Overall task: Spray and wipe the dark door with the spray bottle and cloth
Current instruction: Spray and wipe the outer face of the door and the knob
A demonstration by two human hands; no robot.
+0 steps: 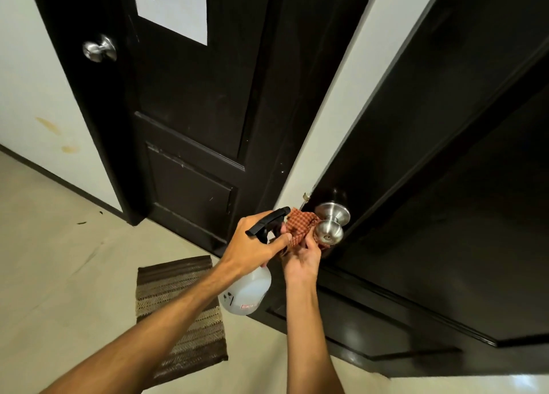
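Observation:
A dark panelled door (pixel 430 185) fills the right side, with a steel knob (pixel 330 224) near its edge. My left hand (pixel 255 245) grips a white spray bottle (pixel 248 289) by its black trigger head, nozzle pointing toward the knob. My right hand (pixel 306 257) holds a red checked cloth (pixel 300 225) bunched against the knob's left side and the door's edge. The bottle's body hangs below my left hand.
A second dark door (pixel 193 111) stands at the left with its own steel knob (pixel 99 48) and a white paper sheet (pixel 175 7). A brown striped mat (pixel 178 313) lies on the pale floor. A white wall strip (pixel 341 96) separates the doors.

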